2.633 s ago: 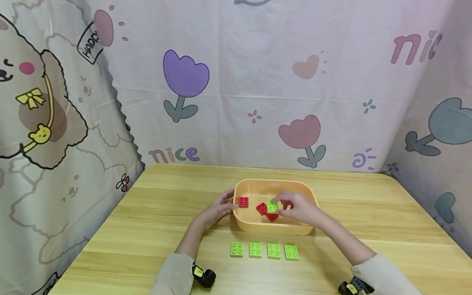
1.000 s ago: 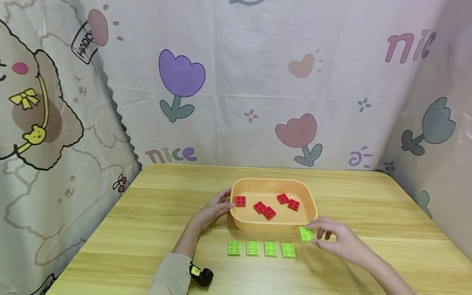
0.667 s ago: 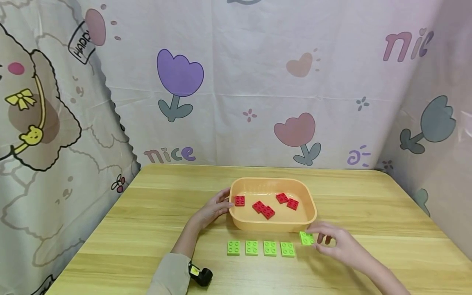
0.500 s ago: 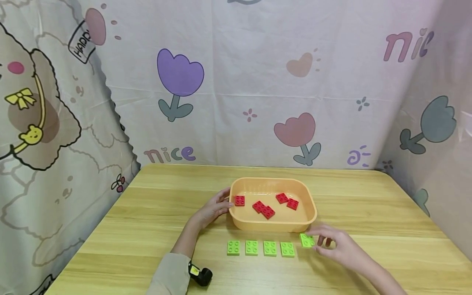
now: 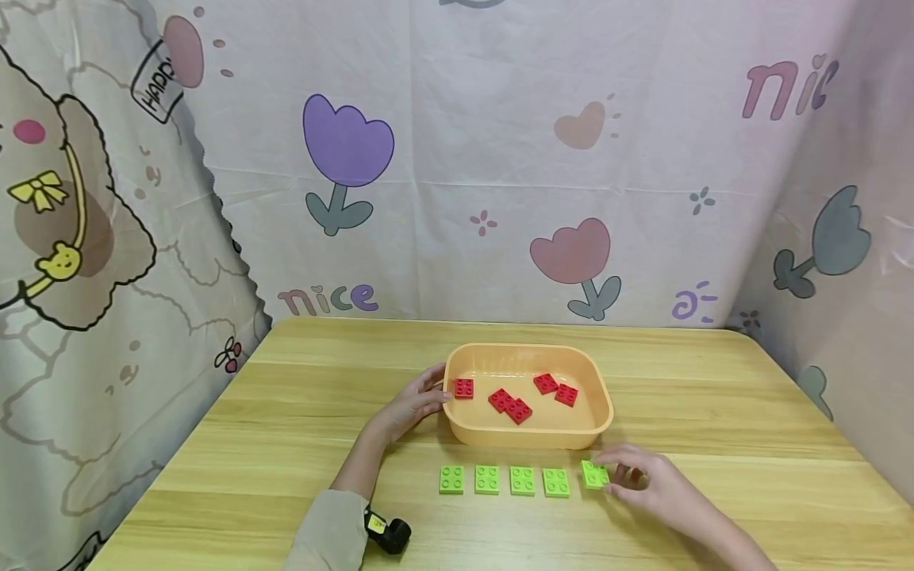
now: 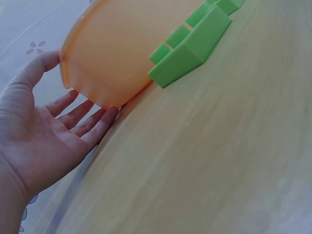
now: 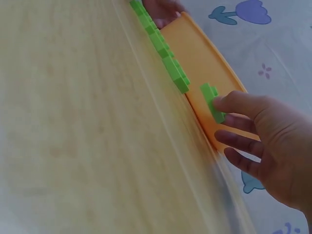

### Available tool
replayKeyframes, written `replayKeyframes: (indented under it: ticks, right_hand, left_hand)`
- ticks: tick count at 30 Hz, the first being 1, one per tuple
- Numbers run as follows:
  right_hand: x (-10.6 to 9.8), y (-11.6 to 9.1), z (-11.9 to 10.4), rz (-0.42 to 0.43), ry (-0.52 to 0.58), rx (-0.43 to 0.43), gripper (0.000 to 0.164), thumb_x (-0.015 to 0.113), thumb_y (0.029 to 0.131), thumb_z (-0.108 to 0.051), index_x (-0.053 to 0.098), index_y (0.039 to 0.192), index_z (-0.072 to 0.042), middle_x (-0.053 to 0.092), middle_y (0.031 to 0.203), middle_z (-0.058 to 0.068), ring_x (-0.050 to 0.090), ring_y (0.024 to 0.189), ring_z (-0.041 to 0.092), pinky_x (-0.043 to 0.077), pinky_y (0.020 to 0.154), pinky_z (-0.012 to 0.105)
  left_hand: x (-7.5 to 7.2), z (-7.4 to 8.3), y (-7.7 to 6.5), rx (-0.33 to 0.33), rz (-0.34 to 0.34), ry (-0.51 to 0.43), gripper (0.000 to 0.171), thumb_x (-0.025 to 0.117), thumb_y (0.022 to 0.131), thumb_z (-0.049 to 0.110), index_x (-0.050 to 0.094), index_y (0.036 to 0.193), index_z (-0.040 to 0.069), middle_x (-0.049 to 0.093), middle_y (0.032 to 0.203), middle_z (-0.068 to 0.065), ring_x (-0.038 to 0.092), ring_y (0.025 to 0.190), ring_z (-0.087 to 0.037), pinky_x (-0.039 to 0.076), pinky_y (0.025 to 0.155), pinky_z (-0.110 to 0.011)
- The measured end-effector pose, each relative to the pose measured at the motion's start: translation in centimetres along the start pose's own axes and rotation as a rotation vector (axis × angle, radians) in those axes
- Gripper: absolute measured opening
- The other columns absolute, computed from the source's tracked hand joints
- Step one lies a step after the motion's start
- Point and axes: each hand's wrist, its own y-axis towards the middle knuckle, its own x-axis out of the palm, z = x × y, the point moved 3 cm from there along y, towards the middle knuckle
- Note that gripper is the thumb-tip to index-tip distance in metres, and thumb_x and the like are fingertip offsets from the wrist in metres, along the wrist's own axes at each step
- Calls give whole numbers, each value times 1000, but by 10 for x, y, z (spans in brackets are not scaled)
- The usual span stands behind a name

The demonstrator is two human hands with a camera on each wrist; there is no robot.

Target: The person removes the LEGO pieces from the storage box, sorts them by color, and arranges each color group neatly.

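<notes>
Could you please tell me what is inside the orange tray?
Five red blocks lie in the orange tray, one of them near its left end. Whatever is directly beneath the blocks is covered.
</notes>
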Motion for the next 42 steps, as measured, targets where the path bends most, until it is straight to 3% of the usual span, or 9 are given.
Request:
replayKeyframes:
  ticks: [12,21,36,42]
  right_hand:
    - [7,-3,8,-9,29,-43,29,73,76,-7,65,104,-8,59,93,-2,52,69,6,47,55,22]
    - [9,-4,12,-46,18,10,28,73,77,-9,65,104,-8,54,84,-7,50,67,10,44,53,22]
    - [8,-3,7,-38,31,-9,32,73,77,-10,63,107,-8,53,82,-6,49,67,12,42,51,21]
    - [7,-1,6,-16,39,-50,34,73,75,-4,63,108,-5,58,93,2,53,70,10,47,55,22]
  left_hand:
    - [-1,-1,0,7,-4,-2,73,58,85,7,17,145,2,17,148,-20,26,131,-33,34,100,-39]
    - [-1,-2,1,10,1,-4,73,58,84,8,17,145,2,18,148,-20,27,131,-33,36,99,-38]
    - [-2,-1,2,11,-11,-9,72,57,85,6,18,145,2,19,147,-20,27,131,-33,35,99,-39]
    - [-2,-2,2,10,-9,-20,72,57,85,6,18,145,2,19,147,-20,27,130,-33,35,100,-39]
